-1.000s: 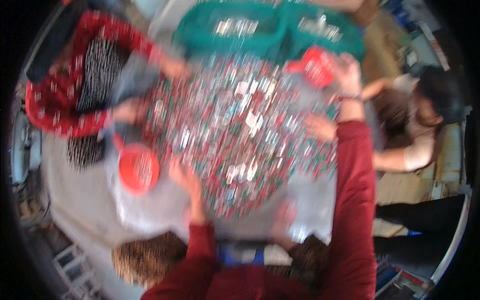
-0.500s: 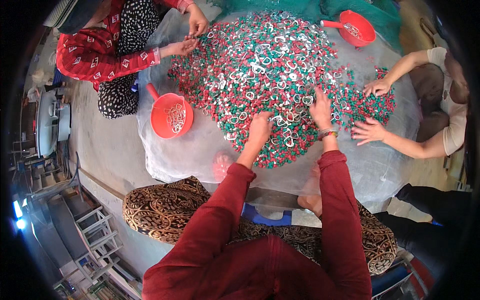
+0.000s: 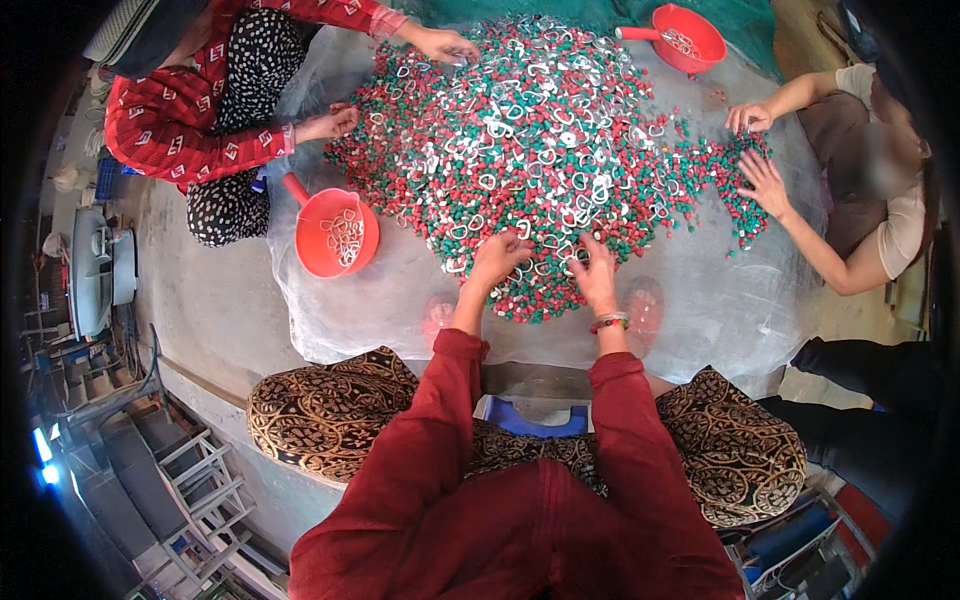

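Observation:
A wide pile of small red, green and white pieces lies before me, with many white loop-shaped rings scattered through it. At the pile's near edge, my left hand has its fingers curled together; whatever they pinch is too small to make out. Just to its right, my right hand, with a beaded bracelet at the wrist, reaches into the pieces. Its thumb and forefinger are apart, and white rings lie close to the fingertips.
A red long-handled scoop holding rings stands to the left; a similar red scoop is at the far right. One co-worker in a red patterned sleeve reaches in from the left; another's hands work at the pile's right. A pale sheet lies underneath.
My right hand has moved left and nearer to me; my left hand has shifted slightly left. The left co-worker's hands have separated, one reaching over the pile. The right co-worker's hands have moved up.

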{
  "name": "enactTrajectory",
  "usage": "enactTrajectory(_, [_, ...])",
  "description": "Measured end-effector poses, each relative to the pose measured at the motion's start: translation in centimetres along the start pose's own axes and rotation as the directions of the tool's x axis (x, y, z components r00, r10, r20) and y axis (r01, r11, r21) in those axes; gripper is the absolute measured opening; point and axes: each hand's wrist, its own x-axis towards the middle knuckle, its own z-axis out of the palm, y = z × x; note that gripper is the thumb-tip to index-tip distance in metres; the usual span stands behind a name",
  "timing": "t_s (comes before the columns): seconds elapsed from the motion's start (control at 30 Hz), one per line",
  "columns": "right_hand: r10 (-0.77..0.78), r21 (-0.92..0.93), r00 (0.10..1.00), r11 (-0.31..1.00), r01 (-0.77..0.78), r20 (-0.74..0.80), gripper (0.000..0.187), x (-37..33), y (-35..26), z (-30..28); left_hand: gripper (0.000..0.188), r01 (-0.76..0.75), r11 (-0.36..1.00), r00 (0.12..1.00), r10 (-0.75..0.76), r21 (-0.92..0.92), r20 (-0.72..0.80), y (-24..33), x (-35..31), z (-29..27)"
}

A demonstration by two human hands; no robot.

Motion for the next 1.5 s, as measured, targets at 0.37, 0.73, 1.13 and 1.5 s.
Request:
enactTrajectory(0.37, [0.108,0.144,0.985,0.981,-0.127,0.134,0.030,-1.3,-2.5,0.7,0.029,0.089,0.991,0.985,-0.073,0.100,-0.155,0.6,-1.6,-1.2])
enactTrajectory(0.73, [-0.019,-0.034,0.970,0.999,0.012,-0.243,0.022,14.7,2.9,-3.4,0.018,-0.152,0.956,0.944,0.215,0.250,-0.250,0.2,-0.2,-0.3])
enactTrajectory(1.13, [-0.100,-0.143,0.992,0.983,0.111,0.082,0.029,9.2,0.7,0.8,0.022,-0.136,0.981,0.899,0.180,0.138,-0.399,2.5,-1.1,-0.9])
enactTrajectory(1.5, [0.467,0.884,0.845,0.236,-0.403,0.261,0.023,-1.1,-3.2,-1.7,0.023,-0.288,0.949,0.958,0.283,-0.127,-0.055,11.5,6.7,2.0])
